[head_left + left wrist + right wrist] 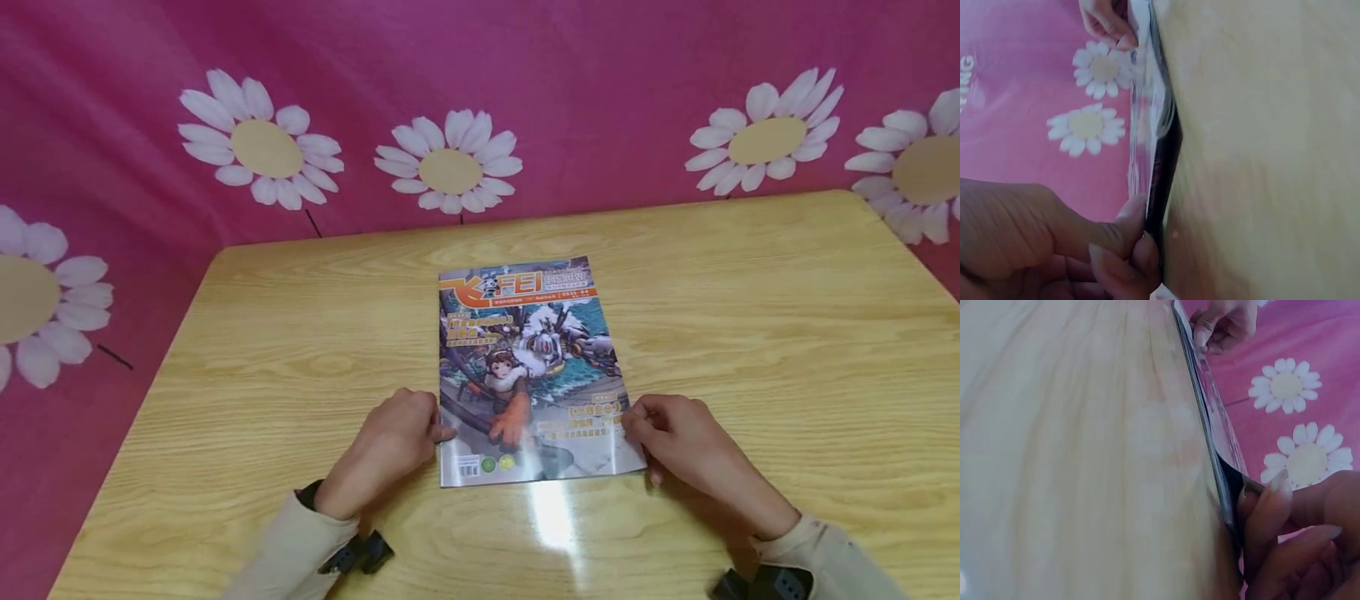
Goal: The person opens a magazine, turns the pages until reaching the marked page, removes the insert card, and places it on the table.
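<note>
A glossy magazine point(532, 375) with an illustrated cover lies face up on the wooden table. The left hand point(397, 437) pinches its left edge near the lower corner, thumb on top; in the left wrist view, the thumb and fingers of that hand point(1066, 244) hold the edge. At the lower right edge, the right hand point(686, 437) pinches the magazine. In the right wrist view the fingers of the right hand point(1297, 531) grip the cover's edge, which curves up from the pages beneath, leaving a dark gap.
The wooden table point(787, 333) extends around the magazine on all sides. Behind it and at the left hangs a pink cloth point(600, 108) with large white daisies. Both forearms, in light sleeves with dark wrist cameras, rest over the table's near part.
</note>
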A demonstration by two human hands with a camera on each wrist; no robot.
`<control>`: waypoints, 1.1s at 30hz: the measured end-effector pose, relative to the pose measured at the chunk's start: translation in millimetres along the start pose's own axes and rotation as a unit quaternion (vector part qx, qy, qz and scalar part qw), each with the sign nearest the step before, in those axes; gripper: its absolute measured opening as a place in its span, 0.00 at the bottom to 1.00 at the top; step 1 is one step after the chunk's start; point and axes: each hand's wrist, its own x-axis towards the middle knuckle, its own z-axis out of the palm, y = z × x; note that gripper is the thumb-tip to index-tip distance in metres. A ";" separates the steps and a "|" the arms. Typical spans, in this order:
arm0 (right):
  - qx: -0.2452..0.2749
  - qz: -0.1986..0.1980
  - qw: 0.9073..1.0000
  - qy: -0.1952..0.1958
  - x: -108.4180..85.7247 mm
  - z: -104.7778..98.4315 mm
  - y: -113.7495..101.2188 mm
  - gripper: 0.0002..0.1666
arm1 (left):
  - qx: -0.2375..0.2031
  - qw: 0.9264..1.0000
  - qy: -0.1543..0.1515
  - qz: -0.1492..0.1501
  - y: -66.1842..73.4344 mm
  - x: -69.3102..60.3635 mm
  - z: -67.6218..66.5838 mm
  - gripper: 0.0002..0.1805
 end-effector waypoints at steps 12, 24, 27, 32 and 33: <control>-0.076 0.017 0.997 0.006 -4.5 -8.9 9.4 0.15 | -0.019 0.999 -0.008 0.043 8.1 3.6 9.2 0.28; -0.009 0.030 0.999 -0.019 2.6 5.2 -3.1 0.16 | -0.029 0.998 0.003 0.057 -17.2 -1.8 3.2 0.26; 0.001 0.035 0.999 -0.017 1.0 5.4 -1.8 0.16 | -0.030 0.997 0.000 0.069 -18.6 -0.6 3.0 0.25; -0.012 0.034 0.999 0.005 -2.2 7.8 -2.7 0.17 | -0.031 0.996 -0.016 0.081 -20.5 0.1 1.8 0.24; -0.013 0.032 0.999 0.007 -2.8 9.2 -3.3 0.17 | -0.029 0.996 -0.017 0.082 -21.5 0.2 1.3 0.24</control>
